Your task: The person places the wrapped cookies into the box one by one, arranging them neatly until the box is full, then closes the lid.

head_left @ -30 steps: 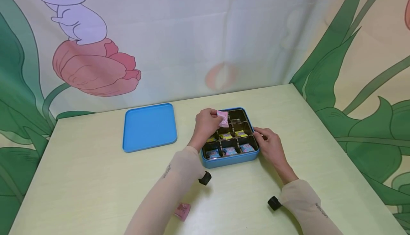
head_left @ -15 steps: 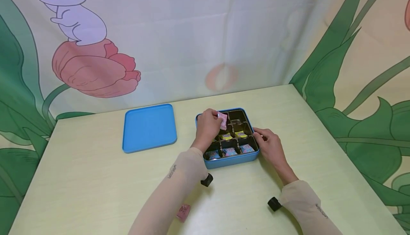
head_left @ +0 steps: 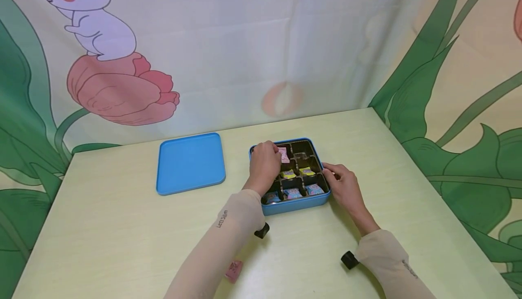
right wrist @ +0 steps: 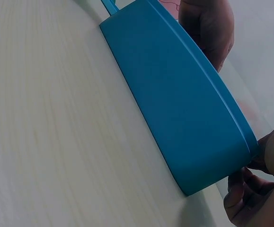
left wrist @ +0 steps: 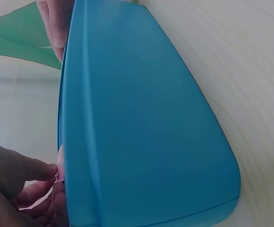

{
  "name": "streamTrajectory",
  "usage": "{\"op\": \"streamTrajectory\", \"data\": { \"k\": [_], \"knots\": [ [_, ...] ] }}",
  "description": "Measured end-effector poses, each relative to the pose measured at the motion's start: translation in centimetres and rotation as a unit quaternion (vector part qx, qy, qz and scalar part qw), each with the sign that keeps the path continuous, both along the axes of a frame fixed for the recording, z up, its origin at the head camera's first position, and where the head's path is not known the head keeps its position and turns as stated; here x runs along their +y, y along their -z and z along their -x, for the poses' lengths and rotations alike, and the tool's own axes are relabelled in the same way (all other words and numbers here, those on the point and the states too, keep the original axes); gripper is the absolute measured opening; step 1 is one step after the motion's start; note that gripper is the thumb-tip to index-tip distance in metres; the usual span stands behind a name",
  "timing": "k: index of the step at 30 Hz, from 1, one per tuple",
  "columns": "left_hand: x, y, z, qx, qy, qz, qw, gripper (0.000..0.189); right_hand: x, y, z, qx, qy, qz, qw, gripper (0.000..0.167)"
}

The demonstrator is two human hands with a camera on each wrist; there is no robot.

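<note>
A blue box [head_left: 294, 206] with a dark divided insert sits on the table. Between the thumb and finger of my left hand [head_left: 264, 165] is a pink wrapped candy [head_left: 284, 155], low in the back row; the left wrist view shows the pink wrapper [left wrist: 60, 164] at the rim. My right hand [head_left: 344, 182] grips the box's right side, thumb at the rim and fingers curled against the wall in the right wrist view. Yellow candies [head_left: 306, 171] lie in the middle row, blue ones [head_left: 292, 193] in the front row. My left hand covers the left compartments.
Left of the box lies a flat blue lid [head_left: 190, 164]. Another pink wrapped candy [head_left: 234, 271] is on the table [head_left: 102, 226] near the front, beside my left sleeve. A printed curtain [head_left: 228, 54] hangs behind the table's back edge.
My left hand has shifted slightly right, then lowered the pink candy into the back row, where it now shows less. The right hand has stayed at the box's side.
</note>
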State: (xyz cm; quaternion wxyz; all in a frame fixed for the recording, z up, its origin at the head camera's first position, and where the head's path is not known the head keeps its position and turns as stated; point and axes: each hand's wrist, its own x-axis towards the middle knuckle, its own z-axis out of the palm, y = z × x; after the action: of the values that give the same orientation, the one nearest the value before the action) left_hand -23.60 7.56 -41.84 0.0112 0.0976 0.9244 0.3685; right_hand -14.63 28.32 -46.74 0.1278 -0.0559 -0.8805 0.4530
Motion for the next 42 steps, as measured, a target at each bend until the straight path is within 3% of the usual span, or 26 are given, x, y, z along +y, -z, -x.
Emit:
{"op": "streamTrajectory", "data": {
  "k": [13, 26, 36, 42],
  "knots": [
    [0.1, 0.0, 0.0, -0.015, 0.003, 0.059, 0.9981, 0.016, -0.1, -0.1, -0.2, 0.0, 0.0, 0.007, 1.0, 0.028],
    [0.3, 0.3, -0.2, 0.026, 0.008, 0.142, 0.9895, 0.02, -0.2, 0.3, -0.6, 0.002, 0.0, 0.009, 1.0, 0.028],
    [0.2, 1.0, 0.2, 0.035, -0.013, 0.16, 0.9865, 0.05, -0.3, 0.2, -0.6, -0.003, 0.001, 0.005, 1.0, 0.029],
    [0.3, 0.7, -0.2, 0.036, 0.001, 0.172, 0.9844, 0.057, -0.3, 0.1, -0.6, -0.006, 0.001, 0.001, 1.0, 0.029]
  ]
}}
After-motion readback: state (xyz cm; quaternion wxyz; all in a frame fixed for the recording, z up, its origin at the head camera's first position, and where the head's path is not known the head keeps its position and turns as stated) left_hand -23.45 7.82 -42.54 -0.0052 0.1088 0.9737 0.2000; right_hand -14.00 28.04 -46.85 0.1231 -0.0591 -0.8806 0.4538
